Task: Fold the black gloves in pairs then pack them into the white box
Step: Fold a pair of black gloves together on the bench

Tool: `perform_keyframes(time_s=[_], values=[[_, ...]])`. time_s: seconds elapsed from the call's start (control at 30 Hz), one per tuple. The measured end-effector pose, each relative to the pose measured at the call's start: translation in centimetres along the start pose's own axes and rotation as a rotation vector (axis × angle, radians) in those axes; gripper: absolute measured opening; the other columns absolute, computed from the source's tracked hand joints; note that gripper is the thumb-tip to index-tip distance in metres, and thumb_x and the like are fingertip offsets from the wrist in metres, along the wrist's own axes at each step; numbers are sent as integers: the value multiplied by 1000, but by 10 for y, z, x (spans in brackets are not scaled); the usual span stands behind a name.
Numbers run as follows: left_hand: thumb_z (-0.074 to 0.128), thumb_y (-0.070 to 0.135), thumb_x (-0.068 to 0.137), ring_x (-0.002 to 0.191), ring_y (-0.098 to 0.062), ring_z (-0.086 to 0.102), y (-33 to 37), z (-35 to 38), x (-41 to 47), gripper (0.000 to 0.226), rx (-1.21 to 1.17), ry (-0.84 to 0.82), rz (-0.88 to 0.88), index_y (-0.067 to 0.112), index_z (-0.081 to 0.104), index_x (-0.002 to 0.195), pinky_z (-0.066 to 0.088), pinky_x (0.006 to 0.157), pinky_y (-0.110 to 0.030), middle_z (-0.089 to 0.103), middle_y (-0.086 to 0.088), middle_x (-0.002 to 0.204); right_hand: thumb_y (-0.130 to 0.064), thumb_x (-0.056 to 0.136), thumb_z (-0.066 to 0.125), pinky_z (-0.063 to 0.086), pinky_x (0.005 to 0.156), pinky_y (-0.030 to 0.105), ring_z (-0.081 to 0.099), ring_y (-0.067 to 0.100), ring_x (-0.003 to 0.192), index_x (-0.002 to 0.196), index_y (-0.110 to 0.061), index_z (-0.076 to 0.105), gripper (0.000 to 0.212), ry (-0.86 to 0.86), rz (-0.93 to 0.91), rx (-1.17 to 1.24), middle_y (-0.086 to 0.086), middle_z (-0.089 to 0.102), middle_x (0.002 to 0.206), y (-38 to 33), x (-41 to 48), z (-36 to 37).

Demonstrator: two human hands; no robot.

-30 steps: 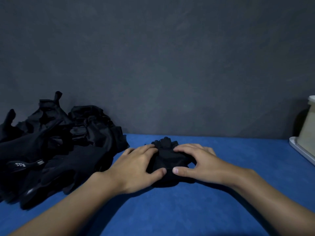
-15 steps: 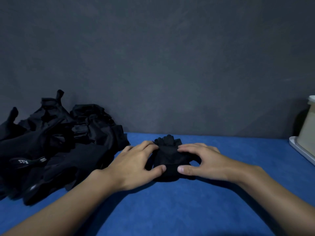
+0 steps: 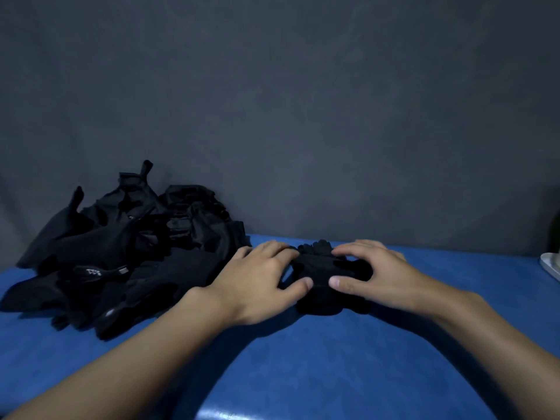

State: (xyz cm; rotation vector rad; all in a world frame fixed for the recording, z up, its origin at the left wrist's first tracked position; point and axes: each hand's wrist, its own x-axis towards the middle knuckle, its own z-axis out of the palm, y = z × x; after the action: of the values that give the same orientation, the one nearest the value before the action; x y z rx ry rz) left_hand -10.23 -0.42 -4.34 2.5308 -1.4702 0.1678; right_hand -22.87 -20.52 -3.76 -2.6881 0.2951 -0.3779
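The left hand [image 3: 260,278] and right hand [image 3: 374,277] grip the folded pair of gloves [image 3: 322,272] near the back edge of the tabletop [image 3: 303,359]. Fingers curl over it and thumbs pinch its near side, probably to hold the fold tight. The pile of gloves [image 3: 130,250] waits at the left edge. A sliver of what is probably the white box [image 3: 549,263] shows at the right edge.

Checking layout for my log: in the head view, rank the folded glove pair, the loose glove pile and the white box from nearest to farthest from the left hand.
1. Folded glove pair: held by the left hand, centre.
2. Loose glove pile: just left of that hand.
3. White box: far right edge, only partly in view.
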Motion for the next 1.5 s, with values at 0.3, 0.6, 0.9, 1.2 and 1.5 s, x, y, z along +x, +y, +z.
perform_keyframes(time_s=[0.3,0.6,0.9,1.2,1.5], values=[[12,65,76,147,-13,28,-58,-42,-37,82,237,207,-149,31,48,141,15,121,-42,47,9,147,-74,65,54,40,108,34,51,-1,121,119,-40,60,64,-7,-108,210,-28,60,118,-71,26,31],[-2,76,66,154,-14,2,-108,-35,-73,102,283,65,-306,33,14,158,-1,125,-38,9,9,167,-44,86,66,34,111,37,43,7,129,132,-29,51,50,12,-130,249,-13,52,132,-128,80,72],[36,72,89,154,-17,0,-118,-32,-77,77,219,106,-306,39,12,155,-5,124,-34,7,-13,167,-44,87,66,27,112,41,35,15,132,127,-36,56,42,55,-27,228,-11,56,130,-141,121,93],[13,83,70,152,-14,14,-111,-42,-78,95,125,167,-304,40,7,154,4,125,-35,25,-3,163,-37,85,70,26,92,32,47,12,113,83,-35,59,11,273,-35,269,-15,58,101,-140,120,74],[28,74,87,146,-10,27,-85,-54,-66,78,-9,240,-267,38,12,155,10,124,-40,37,10,154,-34,83,72,36,99,42,54,18,107,72,-36,56,19,458,-15,343,-16,57,92,-120,100,25]])
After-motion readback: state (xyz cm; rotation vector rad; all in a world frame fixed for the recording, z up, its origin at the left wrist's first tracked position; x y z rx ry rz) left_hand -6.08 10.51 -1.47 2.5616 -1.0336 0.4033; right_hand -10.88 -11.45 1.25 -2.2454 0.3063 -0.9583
